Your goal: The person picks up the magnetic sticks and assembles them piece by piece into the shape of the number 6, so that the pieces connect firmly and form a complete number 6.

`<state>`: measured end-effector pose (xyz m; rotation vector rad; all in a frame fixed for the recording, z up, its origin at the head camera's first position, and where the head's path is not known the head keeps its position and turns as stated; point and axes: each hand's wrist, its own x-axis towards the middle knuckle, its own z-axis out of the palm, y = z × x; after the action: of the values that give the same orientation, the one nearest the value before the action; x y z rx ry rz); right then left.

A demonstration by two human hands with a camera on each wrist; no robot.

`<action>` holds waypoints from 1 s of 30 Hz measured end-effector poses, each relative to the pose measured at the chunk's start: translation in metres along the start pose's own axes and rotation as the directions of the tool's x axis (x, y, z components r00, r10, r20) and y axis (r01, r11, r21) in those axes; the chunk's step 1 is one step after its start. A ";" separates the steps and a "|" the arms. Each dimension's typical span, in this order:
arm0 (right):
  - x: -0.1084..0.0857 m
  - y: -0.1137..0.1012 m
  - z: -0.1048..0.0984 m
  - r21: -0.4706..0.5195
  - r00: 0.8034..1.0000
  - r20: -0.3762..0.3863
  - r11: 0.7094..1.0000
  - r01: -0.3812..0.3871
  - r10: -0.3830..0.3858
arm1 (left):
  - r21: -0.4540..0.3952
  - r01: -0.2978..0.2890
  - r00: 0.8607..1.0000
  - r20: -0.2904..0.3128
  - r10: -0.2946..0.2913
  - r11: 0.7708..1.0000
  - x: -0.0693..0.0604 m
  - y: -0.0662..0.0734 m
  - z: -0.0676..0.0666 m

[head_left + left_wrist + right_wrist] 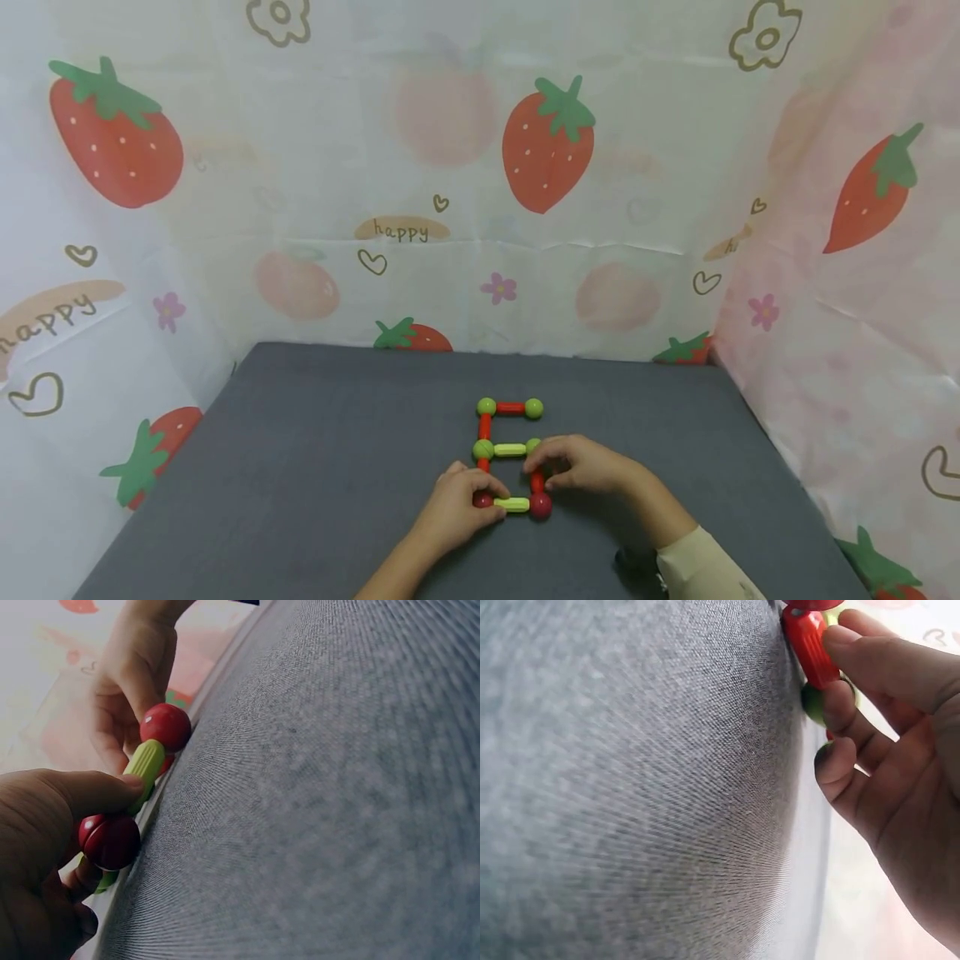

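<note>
A flat figure of toy building rods and balls lies on the grey table, shaped like a square with an open part above. My left hand (461, 504) is at its near left corner. There its thumb lies on the yellow-green rod (147, 769) and its fingers curl round the dark red ball (111, 841). On the near right corner sits another red ball (540, 506). My right hand (588, 464) grips the red rod (810, 646) of the right side, fingers by the green ball (814, 703). Further off, a red rod (511, 408) joins two green balls.
A dark object (636, 562), partly hidden, lies near my right sleeve (705, 567). The grey cloth tabletop (337, 442) stretches round the figure. Printed sheets with strawberries (547, 150) stand as walls behind and on both sides.
</note>
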<state>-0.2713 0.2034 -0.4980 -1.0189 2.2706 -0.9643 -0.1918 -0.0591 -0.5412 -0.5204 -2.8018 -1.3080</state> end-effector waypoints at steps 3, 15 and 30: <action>0.003 0.001 0.000 -0.038 1.000 0.025 0.999 0.019 -0.018 | -0.004 -0.002 1.000 -0.002 0.002 1.000 -0.001 0.000 0.000; 0.012 0.006 0.001 -0.103 0.995 0.088 0.992 0.066 -0.057 | -0.013 0.018 1.000 0.019 -0.018 1.000 -0.001 0.001 0.000; 0.018 0.003 -0.003 -0.102 0.992 0.100 0.991 0.088 -0.078 | 0.004 -0.007 1.000 0.003 0.007 1.000 -0.001 0.001 0.000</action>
<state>-0.2855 0.1919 -0.5009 -1.1877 2.2353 -0.8168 -0.1911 -0.0589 -0.5408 -0.5322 -2.8013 -1.3013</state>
